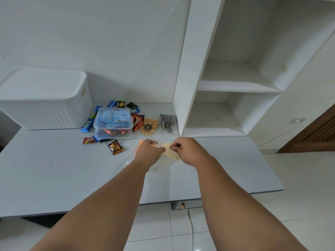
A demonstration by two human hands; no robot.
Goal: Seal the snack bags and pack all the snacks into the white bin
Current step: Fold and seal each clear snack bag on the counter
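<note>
A clear snack bag (171,152) with yellow and orange chips lies flat on the table in front of me. My left hand (149,150) rests on its left part, fingers reaching toward the top edge. My right hand (183,148) pinches the bag's top edge with thumb and forefinger. Behind it lie a bag of nuts (149,126) and a bag of dark round cookies (167,124). A lidded white bin (45,98) stands at the back left. A clear lidded box (113,122) of blue and orange wrapped snacks sits among loose snack packets (115,147).
The white table (54,169) ends near me at a front edge, tiled floor below. A white shelf unit (188,69) rises right behind the bags, its upright panel close to the cookie bag. A wooden door (319,131) is at far right.
</note>
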